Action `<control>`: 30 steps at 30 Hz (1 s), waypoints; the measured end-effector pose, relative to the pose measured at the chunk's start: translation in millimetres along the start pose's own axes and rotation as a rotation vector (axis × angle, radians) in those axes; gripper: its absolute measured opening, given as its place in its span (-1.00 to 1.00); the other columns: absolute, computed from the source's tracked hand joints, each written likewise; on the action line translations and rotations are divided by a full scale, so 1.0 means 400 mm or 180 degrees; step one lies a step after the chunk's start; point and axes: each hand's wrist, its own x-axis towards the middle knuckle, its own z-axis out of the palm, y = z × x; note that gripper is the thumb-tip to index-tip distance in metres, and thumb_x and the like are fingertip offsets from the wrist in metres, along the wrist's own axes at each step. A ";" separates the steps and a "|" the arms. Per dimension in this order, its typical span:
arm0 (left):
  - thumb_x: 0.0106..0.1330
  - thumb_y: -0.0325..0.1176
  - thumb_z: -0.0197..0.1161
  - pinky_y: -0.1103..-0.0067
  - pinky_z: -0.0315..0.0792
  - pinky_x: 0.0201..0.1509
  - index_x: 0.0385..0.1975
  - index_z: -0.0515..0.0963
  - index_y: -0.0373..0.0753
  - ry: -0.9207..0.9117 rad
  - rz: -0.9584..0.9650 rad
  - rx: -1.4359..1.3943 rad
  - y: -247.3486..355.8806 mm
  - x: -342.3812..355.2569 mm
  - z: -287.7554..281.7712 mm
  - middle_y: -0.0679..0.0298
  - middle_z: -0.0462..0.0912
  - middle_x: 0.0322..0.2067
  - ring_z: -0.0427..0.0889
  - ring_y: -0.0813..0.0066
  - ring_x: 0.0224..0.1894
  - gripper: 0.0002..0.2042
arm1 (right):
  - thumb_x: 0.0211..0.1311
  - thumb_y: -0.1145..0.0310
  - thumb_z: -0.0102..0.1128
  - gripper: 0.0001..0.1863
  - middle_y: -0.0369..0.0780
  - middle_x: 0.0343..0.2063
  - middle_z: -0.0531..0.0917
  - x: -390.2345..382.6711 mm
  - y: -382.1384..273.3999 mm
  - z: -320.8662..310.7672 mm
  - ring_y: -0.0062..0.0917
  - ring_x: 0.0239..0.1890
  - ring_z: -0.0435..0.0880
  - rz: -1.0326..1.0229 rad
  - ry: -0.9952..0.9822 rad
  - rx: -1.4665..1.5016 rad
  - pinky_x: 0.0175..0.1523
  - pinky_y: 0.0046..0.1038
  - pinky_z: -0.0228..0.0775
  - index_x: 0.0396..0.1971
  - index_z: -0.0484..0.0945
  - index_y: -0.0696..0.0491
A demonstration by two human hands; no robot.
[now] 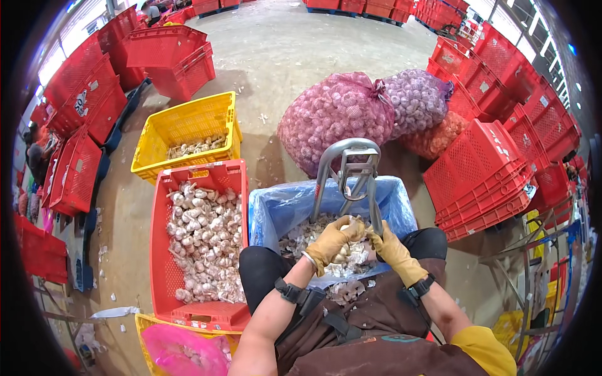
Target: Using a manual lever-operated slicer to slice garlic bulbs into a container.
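Note:
My left hand [335, 241], in a yellow glove, is closed around a pale garlic bulb [352, 229] at the lower end of a grey metal tool [343, 150] with a looped top. My right hand [395, 254], also gloved, is closed on the tool's right arm, close to the left hand. Below both hands is a blue crate with a clear liner [269, 203], holding garlic skins and scraps [301, 238], some also on my brown apron [376, 313]. Left of it stands a red crate of garlic bulbs [204, 244].
A yellow crate [188, 113] holds some garlic. Mesh sacks of bulbs [335, 119] lie ahead. Stacked red crates [476, 175] line both sides. A pink bag [182, 348] sits at lower left, metal racks [527, 276] at right. Other people [34, 156] are at the far left.

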 end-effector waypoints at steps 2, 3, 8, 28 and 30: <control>0.40 -0.17 0.13 0.72 0.43 -0.45 -0.08 0.51 -0.18 0.0100 -0.0298 -0.0593 0.016 -0.014 0.002 0.43 0.58 -0.38 0.52 0.70 -0.45 -0.75 | 0.24 0.10 0.23 -0.46 -0.05 -0.16 0.61 -0.032 -0.056 -0.021 -0.12 -0.10 0.58 -0.0425 0.0513 -0.1460 0.00 -0.19 0.39 0.10 0.37 0.10; 0.49 -0.07 -0.07 0.76 0.36 -0.59 -0.04 0.51 -0.18 -0.0304 -0.0556 -0.0754 0.010 -0.022 -0.047 0.39 0.59 -0.37 0.45 0.73 -0.59 -0.66 | 0.19 0.17 0.27 -0.41 -0.01 -0.06 0.58 -0.046 -0.171 -0.071 -0.13 0.00 0.54 -0.0298 0.0250 -0.1478 0.12 -0.15 0.31 0.14 0.36 0.15; 0.50 0.10 -0.18 0.78 0.37 -0.65 0.18 0.39 -0.16 -0.0256 -0.0287 -0.0931 0.026 -0.028 0.011 0.31 0.61 -0.26 0.48 0.72 -0.59 -0.49 | 0.23 0.04 0.25 -0.42 -0.14 -0.25 0.61 -0.137 -0.319 -0.116 -0.40 -0.43 0.55 -0.0807 0.0668 0.0243 -0.17 -0.36 0.42 0.15 0.42 0.08; 0.44 0.18 -0.13 0.74 0.30 -0.64 0.27 0.25 -0.28 -0.0749 0.0297 -0.1272 0.069 -0.082 0.031 0.36 0.50 -0.38 0.37 0.67 -0.67 -0.35 | 0.32 0.49 0.14 -0.89 -0.27 -0.33 0.68 -0.099 -0.291 -0.106 -0.73 -0.38 0.59 0.0383 0.0783 0.3421 -0.24 -0.67 0.41 -0.19 0.56 0.13; 0.45 0.17 -0.13 0.74 0.31 -0.63 0.27 0.26 -0.28 -0.0724 0.0338 -0.1198 0.075 -0.080 0.039 0.35 0.50 -0.38 0.39 0.67 -0.65 -0.36 | 0.33 0.45 0.15 -0.84 -0.24 -0.31 0.68 -0.117 -0.204 -0.112 -0.60 -0.34 0.65 0.0342 0.0337 0.2238 -0.20 -0.58 0.46 -0.13 0.57 0.09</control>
